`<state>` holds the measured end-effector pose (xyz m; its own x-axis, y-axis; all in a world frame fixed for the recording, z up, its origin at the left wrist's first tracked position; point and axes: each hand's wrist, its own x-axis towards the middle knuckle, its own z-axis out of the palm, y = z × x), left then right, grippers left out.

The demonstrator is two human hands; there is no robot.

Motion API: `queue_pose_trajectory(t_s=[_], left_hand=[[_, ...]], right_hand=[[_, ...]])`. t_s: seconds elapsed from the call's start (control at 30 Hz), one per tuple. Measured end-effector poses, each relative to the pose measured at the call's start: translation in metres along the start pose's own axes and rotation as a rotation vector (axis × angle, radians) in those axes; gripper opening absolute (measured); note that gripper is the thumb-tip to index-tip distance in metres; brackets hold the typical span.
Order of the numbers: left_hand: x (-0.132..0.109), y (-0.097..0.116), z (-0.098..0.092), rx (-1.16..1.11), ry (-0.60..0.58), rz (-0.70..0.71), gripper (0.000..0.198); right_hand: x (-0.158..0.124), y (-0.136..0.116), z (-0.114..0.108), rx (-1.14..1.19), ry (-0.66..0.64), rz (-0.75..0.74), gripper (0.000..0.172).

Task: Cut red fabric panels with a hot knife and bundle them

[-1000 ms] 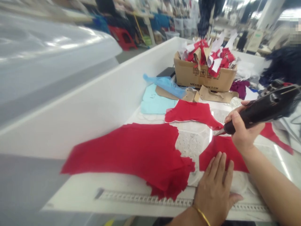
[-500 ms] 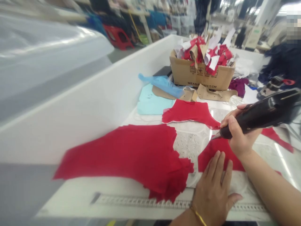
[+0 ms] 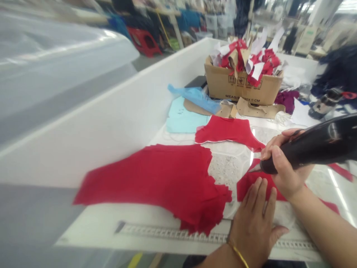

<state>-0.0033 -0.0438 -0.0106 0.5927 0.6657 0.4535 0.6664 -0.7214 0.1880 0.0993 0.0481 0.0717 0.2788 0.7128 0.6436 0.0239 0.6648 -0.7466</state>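
Note:
My right hand is wrapped round the thick black body of a pair of electric scissors. Their thin metal tip lies at the upper part of a red fabric piece, with a narrow part of the cloth above the blade. On the lower part of that piece my left hand rests flat, palm down, fingers stretched out. A larger stack of red fabric with jagged right edges lies to the left. Beyond the blade is another red piece with a white lower edge.
A measuring tape strip runs along the table's front edge. A cardboard box full of red and white scraps stands at the back. Light blue sheets and brown paper patterns lie before it. A white raised wall borders the left.
The scissors' tip has moved slightly down and into the red piece, and a narrow part shows above it. My left hand stays pressed on the cloth. The view has shifted slightly.

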Motion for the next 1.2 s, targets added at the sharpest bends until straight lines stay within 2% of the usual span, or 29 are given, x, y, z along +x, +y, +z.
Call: queue_pose_trajectory(t_s=[0.23, 0.4, 0.5, 0.7, 0.8, 0.9, 1.03, 1.2], left_hand=[[0.001, 0.004, 0.001, 0.029, 0.044, -0.054, 0.087], [-0.001, -0.001, 0.0, 0.03, 0.048, -0.016, 0.081], [-0.005, -0.008, -0.008, 0.016, 0.051, 0.051, 0.078], [0.0, -0.029, -0.037, -0.016, -0.153, 0.218, 0.082], [0.014, -0.036, -0.042, 0.043, -0.183, 0.251, 0.085], [0.031, -0.041, -0.035, 0.062, -0.212, 0.267, 0.083], [0.05, -0.046, -0.016, 0.06, -0.256, 0.245, 0.079], [0.06, -0.05, 0.0, 0.076, -0.251, 0.23, 0.08]], right_hand=[[-0.005, 0.002, 0.003, -0.039, -0.052, 0.013, 0.026], [-0.004, 0.003, 0.001, -0.083, -0.038, 0.009, 0.026], [0.003, 0.001, -0.004, -0.038, -0.006, -0.01, 0.027], [0.025, 0.006, -0.03, -0.13, 0.079, -0.07, 0.023], [0.029, 0.011, -0.04, -0.157, 0.127, -0.075, 0.023], [0.029, 0.014, -0.044, -0.169, 0.15, -0.074, 0.023], [0.028, 0.016, -0.045, -0.177, 0.176, -0.069, 0.02], [0.026, 0.025, -0.051, -0.253, 0.215, -0.052, 0.023]])
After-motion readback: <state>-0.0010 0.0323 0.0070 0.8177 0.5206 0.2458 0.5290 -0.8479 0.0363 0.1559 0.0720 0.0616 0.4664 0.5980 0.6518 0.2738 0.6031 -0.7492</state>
